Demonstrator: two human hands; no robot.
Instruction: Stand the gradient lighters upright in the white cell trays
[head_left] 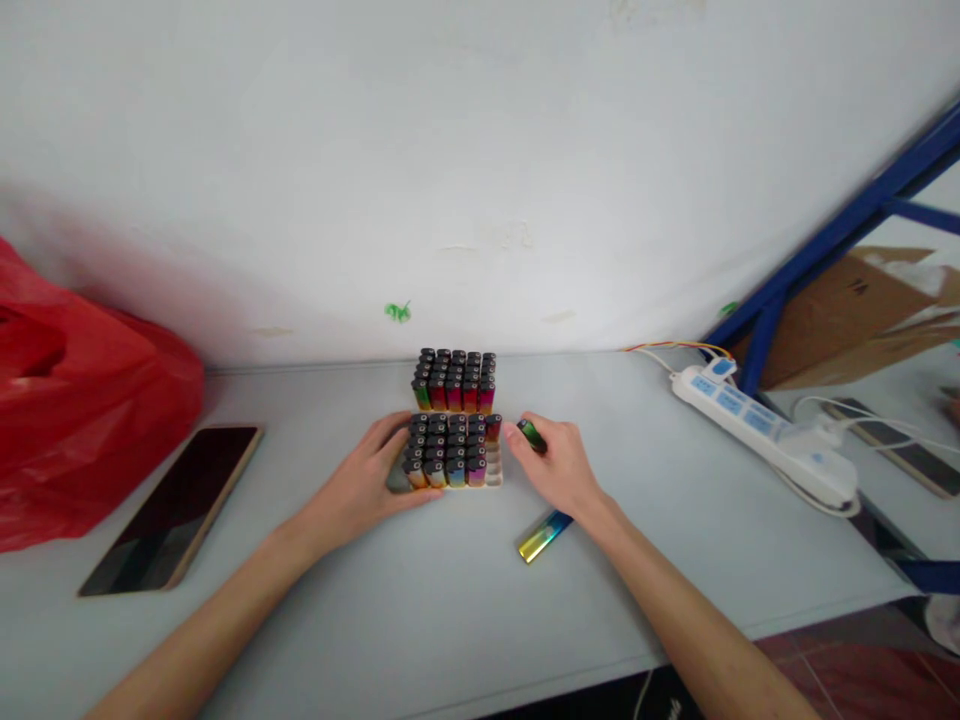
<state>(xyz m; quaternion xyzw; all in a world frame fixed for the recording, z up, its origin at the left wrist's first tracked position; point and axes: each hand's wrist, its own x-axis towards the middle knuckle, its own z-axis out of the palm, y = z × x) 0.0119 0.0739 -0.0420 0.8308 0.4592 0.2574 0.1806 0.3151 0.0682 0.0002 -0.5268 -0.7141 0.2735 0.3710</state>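
Observation:
Two blocks of upright lighters with black tops stand by the wall. The front lighters sit in a pale tray point(493, 478), whose right column shows one red lighter point(493, 428) at the back and several bare slots in front of it. My left hand point(367, 475) grips this tray from the left, thumb along the front edge and fingers round the back corner. Just right of the tray, my right hand point(559, 462) is closed on a green lighter point(532, 437). A shiny yellow and blue lighter point(541, 538) lies on the table, partly hidden by my right wrist.
Behind the tray stands the rear block of lighters point(454, 385). A phone point(174, 508) and a red plastic bag point(82, 410) are at the left. To the right lie a white power strip point(765, 430) with cables, a blue metal frame point(765, 345) and a cardboard box point(847, 310).

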